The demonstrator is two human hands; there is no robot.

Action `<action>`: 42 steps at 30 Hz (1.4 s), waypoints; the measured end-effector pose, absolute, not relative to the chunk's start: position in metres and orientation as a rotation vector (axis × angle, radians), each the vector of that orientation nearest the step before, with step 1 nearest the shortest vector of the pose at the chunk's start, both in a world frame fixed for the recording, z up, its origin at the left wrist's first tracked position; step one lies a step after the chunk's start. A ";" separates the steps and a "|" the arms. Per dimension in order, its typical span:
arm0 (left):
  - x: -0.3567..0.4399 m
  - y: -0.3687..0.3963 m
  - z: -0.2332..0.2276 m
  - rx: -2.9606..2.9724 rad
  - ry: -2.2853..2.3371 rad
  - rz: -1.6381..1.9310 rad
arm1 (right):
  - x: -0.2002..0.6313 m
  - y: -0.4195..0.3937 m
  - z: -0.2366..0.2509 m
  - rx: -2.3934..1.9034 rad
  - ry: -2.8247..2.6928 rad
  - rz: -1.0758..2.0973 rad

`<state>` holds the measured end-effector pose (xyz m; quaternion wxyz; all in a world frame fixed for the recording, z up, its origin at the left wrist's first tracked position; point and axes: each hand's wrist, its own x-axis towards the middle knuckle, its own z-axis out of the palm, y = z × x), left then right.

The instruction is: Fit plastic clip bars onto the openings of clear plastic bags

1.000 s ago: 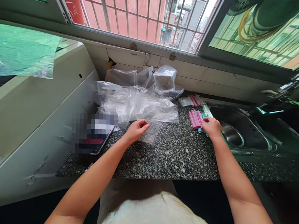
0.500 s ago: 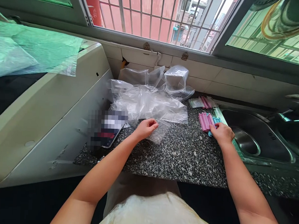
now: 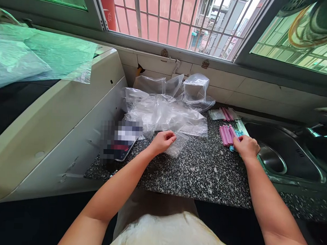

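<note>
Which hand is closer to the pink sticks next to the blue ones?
Right. The right hand is at the right edge of the pink sticks; the left hand is farther off, to their left, by a small clear bag.

One left hand (image 3: 163, 142), one right hand (image 3: 247, 147); one phone (image 3: 126, 152), left of centre; one small bag (image 3: 180, 144), centre; heaped bags (image 3: 163, 115) above it, too tangled to count; two strip bunches (image 3: 226, 135), right; one sink (image 3: 299, 139), far right.
</note>
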<state>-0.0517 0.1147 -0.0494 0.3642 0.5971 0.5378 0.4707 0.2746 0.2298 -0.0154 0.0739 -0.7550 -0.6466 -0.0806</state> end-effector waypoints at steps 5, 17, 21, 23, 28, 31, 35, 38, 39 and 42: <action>-0.051 0.114 -0.046 1.494 1.359 1.220 | 0.261 0.227 -0.010 -1.920 -2.028 -0.356; -0.052 0.114 -0.041 1.334 1.278 1.166 | 0.167 0.169 -0.007 -0.798 -2.227 -0.167; -0.052 0.114 -0.041 1.300 1.253 1.154 | 0.150 0.153 -0.015 -0.711 -2.260 -0.038; -0.052 0.113 -0.039 1.274 1.239 1.162 | 0.146 0.149 -0.021 -0.710 -2.276 -0.002; -0.052 0.113 -0.033 1.203 1.213 1.158 | 0.146 0.151 -0.036 -0.733 -2.276 0.038; -0.052 0.113 -0.032 1.175 1.206 1.138 | 0.148 0.153 -0.045 -0.732 -2.276 0.040; -0.051 0.113 -0.032 1.174 1.216 1.115 | 0.149 0.155 -0.053 -0.738 -2.301 0.066; -0.051 0.113 -0.033 1.188 1.231 1.102 | 0.150 0.156 -0.056 -0.755 -2.318 0.106; -0.051 0.113 -0.033 1.198 1.236 1.098 | 0.150 0.155 -0.056 -0.759 -2.321 0.119; -0.052 0.114 -0.035 1.242 1.227 1.097 | 0.151 0.155 -0.056 -0.755 -2.315 0.136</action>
